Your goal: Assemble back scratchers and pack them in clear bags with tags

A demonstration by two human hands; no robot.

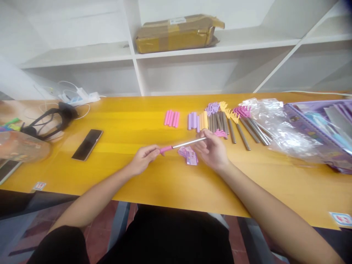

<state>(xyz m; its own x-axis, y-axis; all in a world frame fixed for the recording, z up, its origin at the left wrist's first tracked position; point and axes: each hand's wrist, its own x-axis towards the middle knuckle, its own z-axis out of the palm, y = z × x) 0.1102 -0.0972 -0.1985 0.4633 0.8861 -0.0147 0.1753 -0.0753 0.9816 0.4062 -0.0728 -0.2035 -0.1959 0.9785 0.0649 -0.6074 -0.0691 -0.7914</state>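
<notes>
A telescopic back scratcher (pixel 189 142) with a metal rod and a pink claw is stretched between my hands over the table. My left hand (pixel 145 158) is closed on its pink grip end. The fingers of my right hand (pixel 211 150) pinch the rod near the claw, which points to the right. Below the rod lie small pink-purple printed cards (pixel 190 156). Beyond my hands are loose pink grips (pixel 172 118), purple grips (pixel 193 121) and yellow grips (pixel 204 120). To their right lie several back scratchers (pixel 242 134) with purple, yellow and magenta claws, their rods toward me.
Clear plastic wrap (pixel 288 128) and a purple patterned box (pixel 316 124) of packaging fill the right side. At left are a phone (pixel 87 145), a black strapped object (pixel 55 119), a power strip (pixel 85 98) and an orange translucent container (pixel 27 146). A cardboard box (pixel 176 35) rests on the shelf.
</notes>
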